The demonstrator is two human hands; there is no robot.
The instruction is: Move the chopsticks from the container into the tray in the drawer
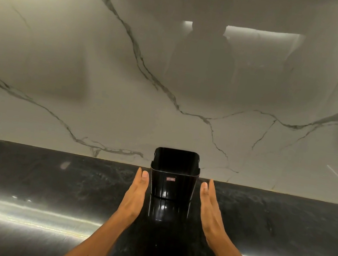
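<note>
A glossy black square container [173, 181] stands upright on the dark countertop [65, 182], close to the marble back wall. No chopsticks show above its rim, and its inside looks dark. My left hand [134, 196] is flat with straight fingers just left of the container, a small gap from its side. My right hand [210, 210] mirrors it on the right side, also flat and slightly apart from the container. Neither hand holds anything. No drawer or tray is in view.
A white marble wall [105, 72] with grey veins rises right behind the container. The polished black countertop stretches wide to both sides, with light reflections near its front edge.
</note>
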